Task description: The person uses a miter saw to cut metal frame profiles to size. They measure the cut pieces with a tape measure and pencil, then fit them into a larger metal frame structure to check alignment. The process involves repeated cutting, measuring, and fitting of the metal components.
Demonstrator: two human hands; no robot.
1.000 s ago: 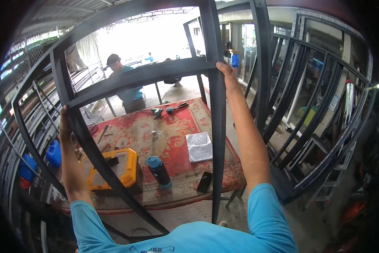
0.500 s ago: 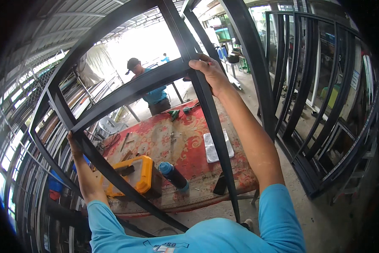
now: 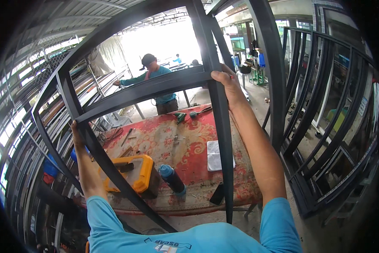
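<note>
A large dark metal frame [image 3: 145, 90] with a crossbar stands upright in front of me, its posts running down close to my body. My right hand [image 3: 227, 84] grips the right post where the crossbar joins it, thumb on the near face, the other fingers hidden behind. At the left joint, my left hand [image 3: 76, 130] presses against the outer side of the left post; its fingertips show by the corner and the rest are hidden behind the metal. Through the frame I see a table [image 3: 155, 135] covered with a worn red patterned cloth.
On the table are an orange toolbox [image 3: 145, 179], a blue bottle [image 3: 172, 179], a notebook [image 3: 214, 156], a phone [image 3: 217, 194] and a green power tool [image 3: 180, 117]. A person [image 3: 160, 74] stands beyond it. Metal bars [image 3: 29, 160] fill the left; more dark frames [image 3: 320, 97] lean at right.
The frame and both hands have shifted, the right hand moving right and slightly lower in view. The person beyond the table has raised their head and stretched an arm to the left.
</note>
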